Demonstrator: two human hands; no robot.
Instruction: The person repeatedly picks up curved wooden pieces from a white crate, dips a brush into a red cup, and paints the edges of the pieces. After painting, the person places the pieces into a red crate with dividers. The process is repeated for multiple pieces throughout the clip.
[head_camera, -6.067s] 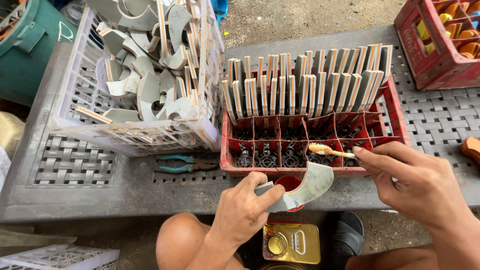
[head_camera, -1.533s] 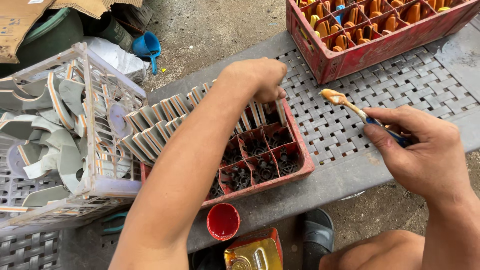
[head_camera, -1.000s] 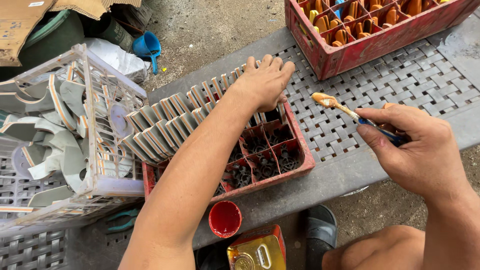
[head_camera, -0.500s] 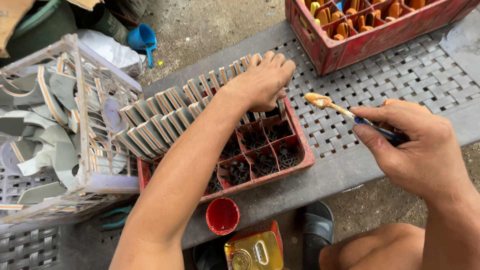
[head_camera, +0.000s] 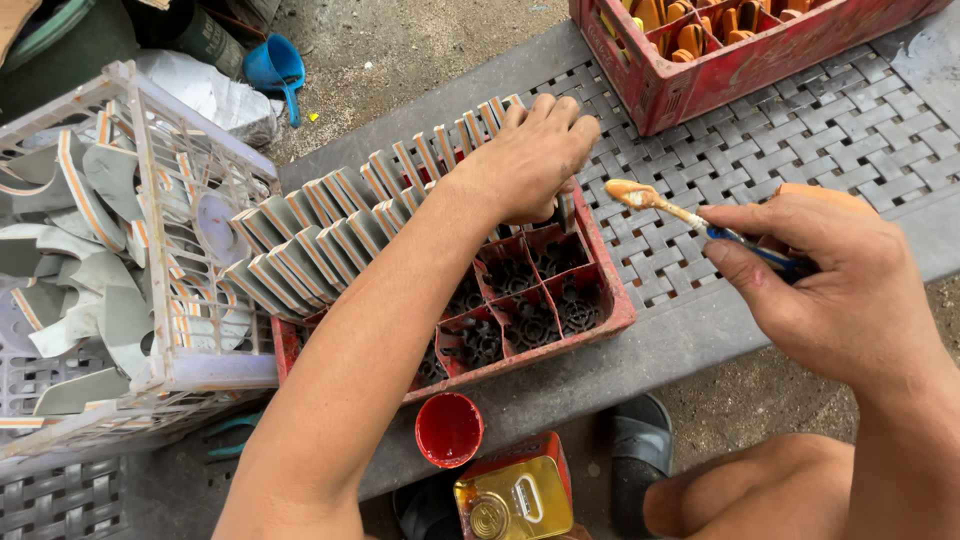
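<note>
— What do we have in the containers?

— The red divided crate (head_camera: 600, 322) in the middle holds a row of grey curved pieces with orange-and-white edges (head_camera: 330, 235), stood on edge along its far side; the near compartments show only their dark grid floors. We count six of those open cells clearly; the forearm covers more. The white lattice basket (head_camera: 170, 300) at left is heaped with the same grey pieces, loose and overlapping. A second red crate (head_camera: 720, 70) at far right carries orange pieces in its cells.

— And the hands?

— Our left hand (head_camera: 530, 160) lies over the right end of the row, fingers curled down onto the pieces; whether it pinches one we cannot tell, since the palm hides it. Our right hand (head_camera: 830, 280) is closed around a small brush (head_camera: 690, 215) with a blue handle, its tan-coated tip pointing left, near the left hand but apart from it.

— What is cut off or unclear?

— The far crate runs out of the top edge, and the basket out of the left. The row is too tightly packed to count. Below the grey woven bench (head_camera: 800, 140) we see one red cap (head_camera: 448, 430) and one gold tin (head_camera: 515, 495), partly cropped, and a blue scoop (head_camera: 275, 65) on the ground beyond.
</note>
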